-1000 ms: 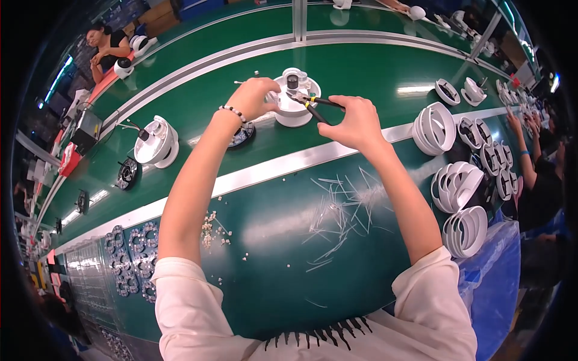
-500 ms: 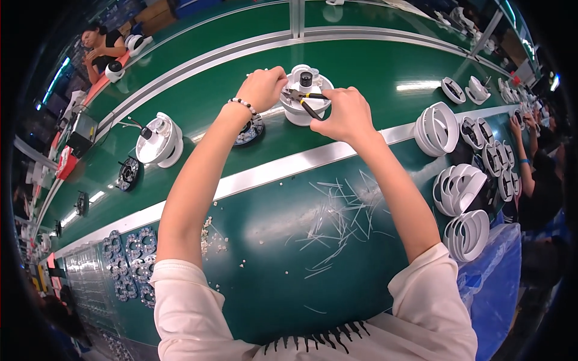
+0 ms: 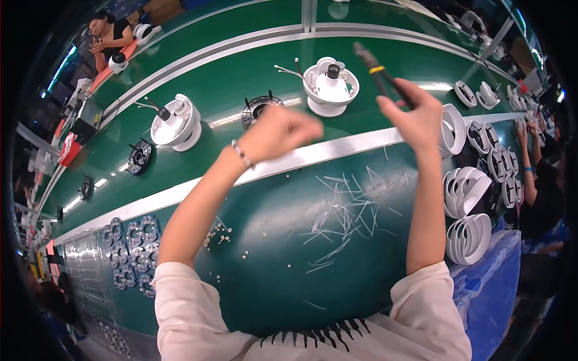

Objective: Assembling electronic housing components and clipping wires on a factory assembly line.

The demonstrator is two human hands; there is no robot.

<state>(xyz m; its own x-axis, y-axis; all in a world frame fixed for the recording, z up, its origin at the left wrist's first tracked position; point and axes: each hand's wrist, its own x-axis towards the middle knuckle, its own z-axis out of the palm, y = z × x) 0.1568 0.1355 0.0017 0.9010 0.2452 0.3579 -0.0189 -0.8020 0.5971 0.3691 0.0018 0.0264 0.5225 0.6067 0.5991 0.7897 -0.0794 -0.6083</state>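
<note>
On green belt, just beyond both hands: white dome housing (image 3: 330, 90), upright on its base, dark plug in centre, thin wires off its left side. Prob. light, hard plastic, smooth & a bit slippery; wires look fragile, so best gripped by rim or base, not by leads. Right hand (image 3: 414, 114) raised to right of housing, closed round dark tool w/ yellow band (image 3: 382, 75), clear of housing. Left hand (image 3: 278, 131) blurred, curled loosely, near front-left of housing, apart; can't tell if holding anything.

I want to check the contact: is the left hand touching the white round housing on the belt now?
No, the left hand is closed and raised in front of the white round housing, with green belt showing between them.
</note>
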